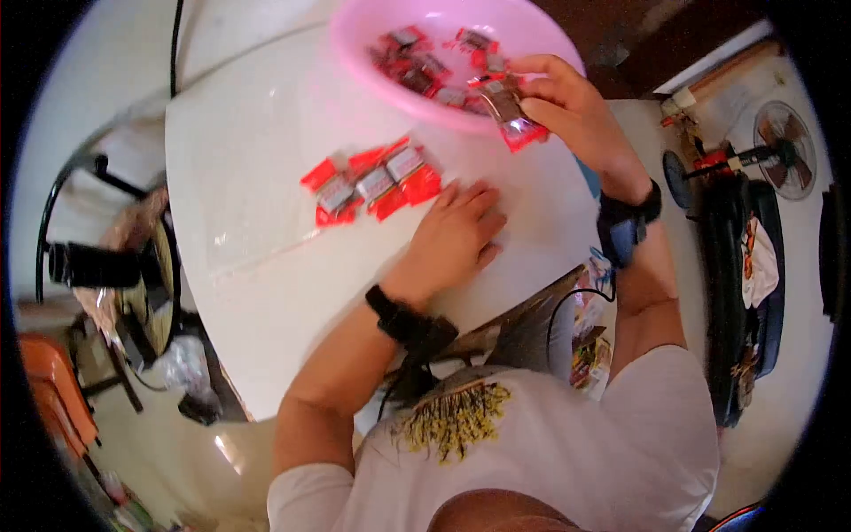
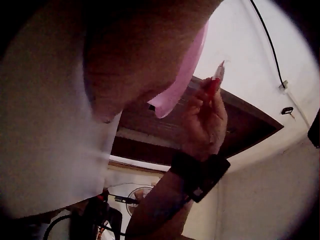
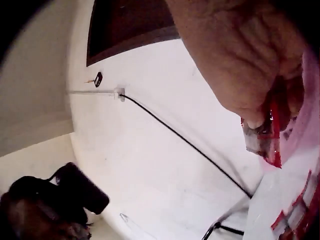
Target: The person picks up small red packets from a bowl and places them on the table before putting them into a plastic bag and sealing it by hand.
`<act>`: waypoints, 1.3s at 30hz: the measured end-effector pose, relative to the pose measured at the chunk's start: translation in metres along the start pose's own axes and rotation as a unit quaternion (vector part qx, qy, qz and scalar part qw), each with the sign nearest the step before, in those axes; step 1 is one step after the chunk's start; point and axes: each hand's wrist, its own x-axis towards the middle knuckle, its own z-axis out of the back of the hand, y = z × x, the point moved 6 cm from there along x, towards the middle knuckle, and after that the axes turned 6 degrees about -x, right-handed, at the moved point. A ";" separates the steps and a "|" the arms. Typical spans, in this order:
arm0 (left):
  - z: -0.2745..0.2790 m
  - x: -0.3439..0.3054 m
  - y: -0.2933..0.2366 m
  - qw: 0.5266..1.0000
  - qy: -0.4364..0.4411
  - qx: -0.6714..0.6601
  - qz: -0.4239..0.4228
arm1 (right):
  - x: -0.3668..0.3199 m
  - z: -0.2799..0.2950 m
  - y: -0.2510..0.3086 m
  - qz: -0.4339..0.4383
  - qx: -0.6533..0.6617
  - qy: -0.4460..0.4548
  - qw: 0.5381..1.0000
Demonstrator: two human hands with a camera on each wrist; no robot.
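My right hand (image 1: 567, 102) pinches a small red-and-clear packet with dark brown contents (image 1: 505, 102) between thumb and fingers, at the near rim of a pink basin (image 1: 355, 53). The right wrist view shows the same packet (image 3: 262, 145) under the thumb. Inside the basin lie several similar packets (image 1: 417, 80). On the white table (image 1: 257, 133), three red packets with pale labels (image 1: 374, 183) lie side by side in a row. My left hand (image 1: 452, 230) rests palm down on the tabletop, fingertips close to the right end of that row, holding nothing.
A black wrist camera sits on each forearm. Left of the table stand a dark-framed object and an orange chair (image 1: 58, 386). To the right are a fan (image 1: 784, 151) and a long black seat (image 1: 722, 293). A black cable (image 3: 185, 140) runs down the wall.
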 end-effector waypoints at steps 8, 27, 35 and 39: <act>-0.009 -0.006 0.000 0.999 -0.006 -0.035 0.001 | -0.034 -0.087 -0.018 -0.029 0.100 0.098 0.990; -0.011 0.005 -0.014 0.991 0.083 -0.082 0.064 | -0.050 -0.092 -0.042 -0.046 0.061 -0.086 0.993; -0.020 0.001 -0.017 0.998 0.005 0.013 -0.065 | -0.056 -0.065 -0.081 -0.057 -0.004 -0.163 0.985; -0.018 0.001 -0.015 0.997 0.001 -0.025 -0.069 | -0.048 -0.067 -0.087 -0.039 -0.081 -0.178 0.980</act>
